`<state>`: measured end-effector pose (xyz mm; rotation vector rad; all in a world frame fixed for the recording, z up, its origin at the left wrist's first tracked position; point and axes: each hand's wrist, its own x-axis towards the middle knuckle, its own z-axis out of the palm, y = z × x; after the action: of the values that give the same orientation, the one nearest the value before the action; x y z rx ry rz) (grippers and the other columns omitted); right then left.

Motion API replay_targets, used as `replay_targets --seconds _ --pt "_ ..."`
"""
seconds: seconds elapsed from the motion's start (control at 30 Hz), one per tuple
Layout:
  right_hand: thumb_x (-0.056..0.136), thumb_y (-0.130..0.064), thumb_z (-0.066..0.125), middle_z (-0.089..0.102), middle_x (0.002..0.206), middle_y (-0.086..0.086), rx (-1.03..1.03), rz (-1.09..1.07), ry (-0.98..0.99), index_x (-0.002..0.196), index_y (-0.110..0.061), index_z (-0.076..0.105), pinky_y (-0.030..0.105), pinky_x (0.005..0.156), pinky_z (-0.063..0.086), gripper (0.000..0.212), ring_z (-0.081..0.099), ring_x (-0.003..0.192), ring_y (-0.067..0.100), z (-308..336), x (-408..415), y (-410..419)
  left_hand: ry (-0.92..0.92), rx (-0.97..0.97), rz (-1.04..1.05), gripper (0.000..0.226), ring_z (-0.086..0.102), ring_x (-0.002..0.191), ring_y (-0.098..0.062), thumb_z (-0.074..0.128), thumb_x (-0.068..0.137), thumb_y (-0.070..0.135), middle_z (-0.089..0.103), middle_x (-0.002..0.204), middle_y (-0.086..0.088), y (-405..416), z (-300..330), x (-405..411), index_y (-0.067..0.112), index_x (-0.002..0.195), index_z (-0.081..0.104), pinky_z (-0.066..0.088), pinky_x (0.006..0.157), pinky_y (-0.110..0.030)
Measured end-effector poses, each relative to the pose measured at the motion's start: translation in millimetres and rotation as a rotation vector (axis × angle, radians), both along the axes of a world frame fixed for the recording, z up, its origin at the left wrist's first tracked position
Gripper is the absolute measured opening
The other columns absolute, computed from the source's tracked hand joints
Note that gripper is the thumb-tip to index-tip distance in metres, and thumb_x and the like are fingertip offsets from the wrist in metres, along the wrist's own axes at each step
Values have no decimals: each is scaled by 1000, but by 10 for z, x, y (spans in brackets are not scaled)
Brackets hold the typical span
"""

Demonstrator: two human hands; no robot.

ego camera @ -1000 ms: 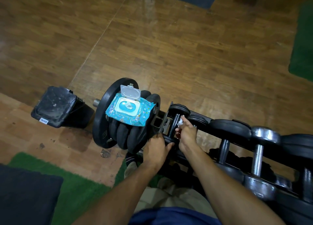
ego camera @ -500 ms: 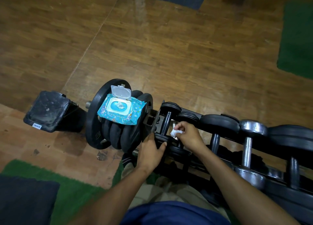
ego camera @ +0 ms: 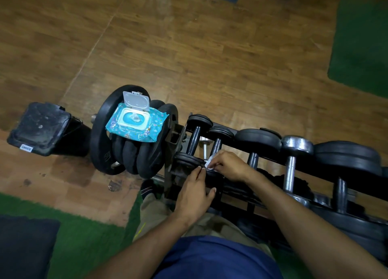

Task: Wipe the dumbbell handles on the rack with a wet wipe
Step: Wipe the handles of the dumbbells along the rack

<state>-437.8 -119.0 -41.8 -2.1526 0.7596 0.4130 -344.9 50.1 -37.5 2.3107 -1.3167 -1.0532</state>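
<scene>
Right hand: our right hand reaches in from the lower right, fingers curled, pinching the wet wipe at the near end of the second dumbbell handle.
Left hand: our left hand lies on the near black weights of the rack, fingers fairly straight and holding nothing, fingertips just beside the wipe.
Wipe: only a small white corner shows; the rest is hidden under our fingers.
Pack: the blue wet wipe pack sits lid-open on the stacked weight plates, left of the rack.
Hard to make out: the handle's lower end is covered by our right hand; the rack's lower tier is dark.
</scene>
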Motion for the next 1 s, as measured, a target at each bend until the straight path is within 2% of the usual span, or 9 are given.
replay_targets --seconds 0.1,0.2,0.3,0.47,0.63,0.7,0.8,0.87,1.0 --pt "92 -16 62 60 123 -8 -164 219 66 117 -35 73 33 90 52 33 59 114 18 -79 37 -61 -22 14 -19 75 27 152 -22 59 99 42 23 167 -6 5 -15 -8 11 160 30 27 123 -32" --pt "98 -26 59 53 131 -7 -333 282 77 128 -38 65 34 88 47 33 50 120 22 -44 88 -84 -42 23 -37 74 27 152 -24 57 100 41 21 168 -7 16 1 -17 12 161 26 25 124 -32" --pt "100 -21 55 48 133 3 -392 153 98 131 -24 64 38 85 46 32 48 120 29 -61 127 -94 -81 -4 -83 72 25 153 -22 54 102 38 20 169 -8 2 37 14 11 162 25 18 125 -29" --pt "94 -16 55 49 115 3 -247 305 130 118 -29 69 41 80 54 31 60 98 30 -131 168 82 -126 -11 -148 73 25 153 -22 54 101 37 24 168 -10 -21 38 80 8 161 26 15 126 -30" --pt "99 -21 51 54 123 9 -439 104 71 122 -17 62 45 88 52 26 58 106 34 -152 107 -10 -151 23 -244 76 21 155 -21 52 101 39 23 168 -12 -48 33 112 4 161 22 11 126 -32" --pt "101 -23 46 53 128 11 -490 58 92 131 -15 53 45 92 50 31 55 110 36 -151 83 -23 -152 29 -265 76 20 155 -22 52 102 38 21 169 -13 -51 43 120 3 161 20 10 126 -33" --pt "89 -6 56 43 135 16 -535 100 82 138 -13 50 41 82 51 50 52 109 36 -181 61 42 -159 39 -291 77 20 155 -23 51 102 39 22 168 -15 -49 44 124 2 161 19 12 127 -34" --pt "86 -5 57 44 134 17 -543 164 96 136 -14 52 42 78 49 51 52 105 36 -135 61 79 -173 49 -318 78 21 155 -24 51 101 40 22 168 -17 -54 53 130 0 160 19 14 127 -34" --pt "84 -2 59 41 142 18 -604 85 135 149 -12 41 42 89 47 68 52 115 38 -150 91 13 -170 68 -349 81 21 155 -25 53 101 41 22 167 -18 -99 86 145 -1 160 17 14 127 -35"
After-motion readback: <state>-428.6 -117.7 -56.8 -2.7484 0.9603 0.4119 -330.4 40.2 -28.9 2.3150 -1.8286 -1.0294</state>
